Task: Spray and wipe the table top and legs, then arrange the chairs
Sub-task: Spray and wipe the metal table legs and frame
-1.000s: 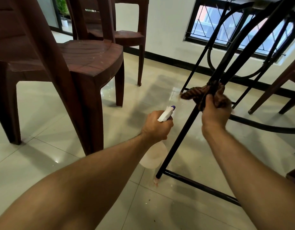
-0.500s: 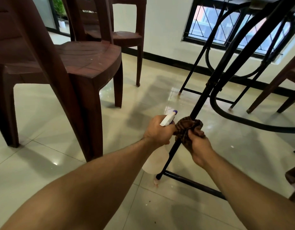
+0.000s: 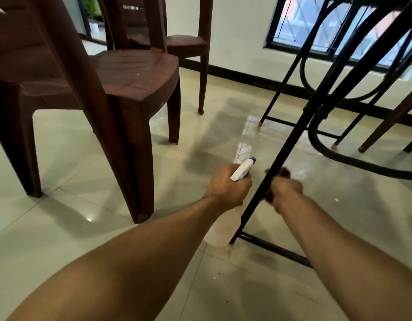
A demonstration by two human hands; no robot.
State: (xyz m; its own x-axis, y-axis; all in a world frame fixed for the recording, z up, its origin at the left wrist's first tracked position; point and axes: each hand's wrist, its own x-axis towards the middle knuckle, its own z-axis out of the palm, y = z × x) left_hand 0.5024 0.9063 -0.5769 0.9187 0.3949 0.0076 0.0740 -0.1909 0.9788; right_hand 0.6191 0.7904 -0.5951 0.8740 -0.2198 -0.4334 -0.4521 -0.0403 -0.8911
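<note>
My left hand (image 3: 227, 187) grips a white spray bottle (image 3: 243, 169) with a blue nozzle tip; its translucent body hangs below the fist beside the table leg. My right hand (image 3: 285, 193) is closed on a brown cloth (image 3: 284, 173), wrapped around the lower part of a slanted black metal table leg (image 3: 300, 121). The hand is blurred. The leg's foot (image 3: 228, 247) rests on the tiled floor, joined to a low black crossbar (image 3: 276, 250). The table top is out of view above.
A dark brown plastic chair (image 3: 135, 72) stands close at the left, a second one (image 3: 188, 40) behind it. More black table legs and a curved metal hoop (image 3: 353, 163) fill the right. Another chair's legs (image 3: 385, 126) are at far right. Glossy tiles, wall and window behind.
My right hand slid the cloth down the table leg, from high up to near the left hand, and now a bit lower. The left hand kept the bottle almost still.
</note>
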